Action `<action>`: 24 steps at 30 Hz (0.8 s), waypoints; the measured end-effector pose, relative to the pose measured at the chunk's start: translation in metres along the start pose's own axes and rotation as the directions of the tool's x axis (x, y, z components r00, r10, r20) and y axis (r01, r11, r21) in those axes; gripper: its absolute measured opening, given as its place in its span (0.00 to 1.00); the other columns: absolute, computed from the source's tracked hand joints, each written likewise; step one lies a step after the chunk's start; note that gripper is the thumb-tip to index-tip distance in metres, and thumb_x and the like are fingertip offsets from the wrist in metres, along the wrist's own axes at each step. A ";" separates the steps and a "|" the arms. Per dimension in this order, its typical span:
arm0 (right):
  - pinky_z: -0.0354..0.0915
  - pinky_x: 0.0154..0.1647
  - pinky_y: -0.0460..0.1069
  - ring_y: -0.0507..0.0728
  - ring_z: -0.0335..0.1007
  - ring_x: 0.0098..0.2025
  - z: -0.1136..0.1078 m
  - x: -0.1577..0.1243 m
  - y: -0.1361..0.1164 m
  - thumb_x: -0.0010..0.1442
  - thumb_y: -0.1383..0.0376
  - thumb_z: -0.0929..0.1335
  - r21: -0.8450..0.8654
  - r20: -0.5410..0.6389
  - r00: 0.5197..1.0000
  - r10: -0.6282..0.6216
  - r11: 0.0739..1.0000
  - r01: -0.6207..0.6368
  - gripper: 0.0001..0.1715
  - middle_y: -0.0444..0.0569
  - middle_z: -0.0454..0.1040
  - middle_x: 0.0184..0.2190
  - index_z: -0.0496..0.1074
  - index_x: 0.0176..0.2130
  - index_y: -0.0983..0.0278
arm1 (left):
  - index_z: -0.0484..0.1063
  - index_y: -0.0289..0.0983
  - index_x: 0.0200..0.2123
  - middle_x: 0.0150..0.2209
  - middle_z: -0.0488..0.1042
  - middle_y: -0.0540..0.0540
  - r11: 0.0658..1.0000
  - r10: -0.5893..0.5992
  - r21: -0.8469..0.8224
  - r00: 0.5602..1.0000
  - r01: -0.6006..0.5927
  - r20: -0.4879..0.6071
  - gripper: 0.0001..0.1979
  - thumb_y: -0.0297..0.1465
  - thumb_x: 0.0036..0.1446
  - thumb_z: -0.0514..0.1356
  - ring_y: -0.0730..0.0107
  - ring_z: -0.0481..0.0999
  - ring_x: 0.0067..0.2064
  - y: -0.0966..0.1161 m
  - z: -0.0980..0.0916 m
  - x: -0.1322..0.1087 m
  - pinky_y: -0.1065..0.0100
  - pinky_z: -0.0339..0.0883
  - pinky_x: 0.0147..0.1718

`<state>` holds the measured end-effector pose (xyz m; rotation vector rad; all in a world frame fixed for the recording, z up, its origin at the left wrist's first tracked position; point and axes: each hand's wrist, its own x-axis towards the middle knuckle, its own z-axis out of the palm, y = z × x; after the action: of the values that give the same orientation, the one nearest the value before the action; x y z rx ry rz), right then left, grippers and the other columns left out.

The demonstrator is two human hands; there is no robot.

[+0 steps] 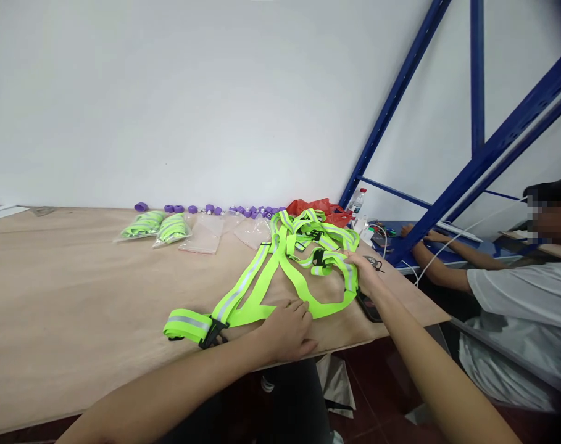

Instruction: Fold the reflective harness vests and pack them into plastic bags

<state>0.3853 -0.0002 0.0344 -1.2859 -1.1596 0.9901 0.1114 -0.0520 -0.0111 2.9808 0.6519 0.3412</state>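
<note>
Wall [215,105] backs the scene, and against it stands a broad wooden surface [76,296]. A blue frame [397,92] slants up at the right, and beyond it a co-worker in a white sleeve [516,293] sits at another bench.

The green harness [281,242] lies near the right end of the surface, its lower part spread towards the front edge and its far part heaped in loops beside a red bag [317,205]. Those overlapping loops could snag or twist if one strap were pulled alone.

The left hand [287,330] lies on the lower band near the edge, fingers half bent over it; whether they pinch it cannot be told. A light press there might let the band slide or ruck up. The right hand [361,271] has its fingers nearly closed on a strap at the harness's right side. A sharp tug from it could drag the heap askew, or nudge the phone [369,308], which lies just beside it near the edge.

Two filled bags [144,224] sit well to the left, with clear bags [203,234] next to them. A bottle [357,202] stands behind the heap; a knock could topple it. Small purple parts [209,209] line the wall. The black buckle [212,333] at the harness's near left corner could catch on the webbing.
</note>
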 end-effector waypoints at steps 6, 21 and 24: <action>0.71 0.52 0.62 0.63 0.77 0.38 0.007 -0.005 0.005 0.45 0.66 0.71 0.357 0.118 0.989 0.086 0.926 -0.123 0.07 0.46 0.75 0.26 0.67 0.25 0.60 | 0.70 0.33 0.47 0.50 0.75 0.35 0.992 -0.007 -0.127 1.000 0.009 0.011 0.19 0.44 0.64 0.57 0.49 0.74 0.52 -0.008 -0.004 0.002 0.53 0.65 0.54; 0.69 0.41 0.62 0.64 0.71 0.29 0.028 -0.024 -0.007 0.46 0.53 0.64 0.139 0.143 0.983 0.116 0.981 -0.136 0.11 0.48 0.66 0.19 0.64 0.26 0.58 | 0.57 0.39 0.61 0.53 0.70 0.40 0.763 -0.381 -0.629 0.891 0.150 -0.248 0.25 0.26 0.61 0.55 0.67 0.76 0.37 -0.041 -0.002 0.026 0.64 0.72 0.38; 0.67 0.37 0.61 0.61 0.64 0.23 0.035 -0.023 -0.007 0.47 0.51 0.62 0.046 0.117 0.991 0.071 0.996 -0.077 0.13 0.44 0.58 0.16 0.61 0.26 0.57 | 0.53 0.43 0.67 0.63 0.61 0.39 0.868 -0.384 -0.427 0.887 0.252 -0.256 0.35 0.28 0.57 0.59 0.60 0.76 0.46 -0.038 -0.015 0.037 0.61 0.73 0.41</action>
<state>0.3463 -0.0169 0.0378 -1.2529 -1.1737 1.1543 0.1255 -0.0013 0.0066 2.4028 0.9708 0.8489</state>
